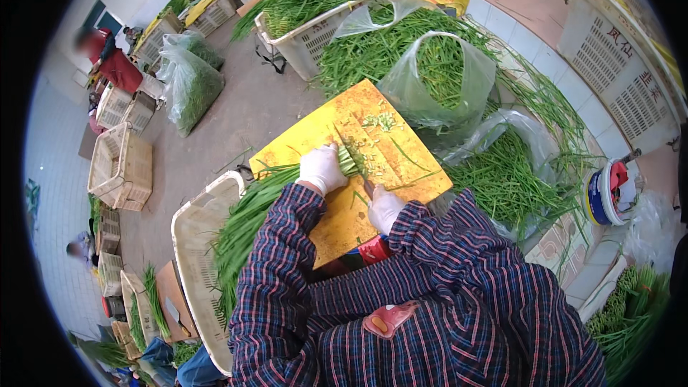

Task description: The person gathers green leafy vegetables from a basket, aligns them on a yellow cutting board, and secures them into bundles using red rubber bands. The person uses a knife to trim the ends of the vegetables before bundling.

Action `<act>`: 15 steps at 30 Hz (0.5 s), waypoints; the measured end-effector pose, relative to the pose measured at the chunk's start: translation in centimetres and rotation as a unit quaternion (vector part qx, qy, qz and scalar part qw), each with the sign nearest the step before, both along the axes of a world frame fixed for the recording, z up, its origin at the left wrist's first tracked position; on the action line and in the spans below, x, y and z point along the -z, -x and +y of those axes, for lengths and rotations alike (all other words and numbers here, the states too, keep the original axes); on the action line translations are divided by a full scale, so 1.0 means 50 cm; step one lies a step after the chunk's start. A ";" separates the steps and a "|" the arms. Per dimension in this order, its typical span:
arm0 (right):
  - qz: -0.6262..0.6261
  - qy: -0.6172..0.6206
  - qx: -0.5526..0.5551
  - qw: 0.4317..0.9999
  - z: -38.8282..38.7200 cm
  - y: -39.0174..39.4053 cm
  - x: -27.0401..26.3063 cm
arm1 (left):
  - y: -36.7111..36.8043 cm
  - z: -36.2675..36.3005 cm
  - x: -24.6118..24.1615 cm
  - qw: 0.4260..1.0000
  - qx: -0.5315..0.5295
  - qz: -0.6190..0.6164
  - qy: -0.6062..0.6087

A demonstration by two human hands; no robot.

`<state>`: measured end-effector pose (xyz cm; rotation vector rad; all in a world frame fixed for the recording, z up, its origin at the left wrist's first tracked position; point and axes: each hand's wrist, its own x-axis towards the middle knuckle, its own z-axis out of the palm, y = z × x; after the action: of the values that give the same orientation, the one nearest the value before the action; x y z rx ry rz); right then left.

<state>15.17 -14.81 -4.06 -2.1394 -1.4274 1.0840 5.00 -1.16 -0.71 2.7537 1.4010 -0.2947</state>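
Note:
A yellow cutting board [344,220] lies before me, stained and scored. My left hand [322,167], in a white glove, presses a bundle of green garlic chives [258,199] onto it, cut ends pointing right. Their long leaves trail left over a white plastic crate [201,226]. My right hand [385,208], gloved too, grips a knife [367,185] by its handle, the blade against the bundle's stem ends. Small cut stem pieces [380,121] are scattered on the board's far right part.
Beyond the board stands an open clear plastic bag of loose green leaves [441,70]; another bag [500,172] lies right. A bucket [604,193] is at the far right. A crate of chives [317,27] stands beyond. People are at left and top.

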 end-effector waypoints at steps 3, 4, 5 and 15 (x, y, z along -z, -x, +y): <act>0.009 0.031 -0.012 0.999 0.024 -0.009 0.023 | -0.005 -0.003 0.008 1.000 -0.004 0.003 0.005; 0.001 0.040 -0.012 0.999 0.033 -0.003 0.031 | -0.005 -0.009 0.008 1.000 -0.008 0.008 -0.004; 0.004 0.039 -0.011 0.999 0.040 0.002 0.035 | -0.005 -0.013 0.007 1.000 -0.013 0.013 -0.013; 0.024 -0.001 0.065 0.998 -0.022 -0.018 0.016 | 0.022 -0.103 0.036 0.992 0.061 -0.018 -0.110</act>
<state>16.06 -15.89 -4.87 -2.1570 -1.2490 1.0766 3.89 -6.33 -2.52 3.0106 1.3331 -0.0969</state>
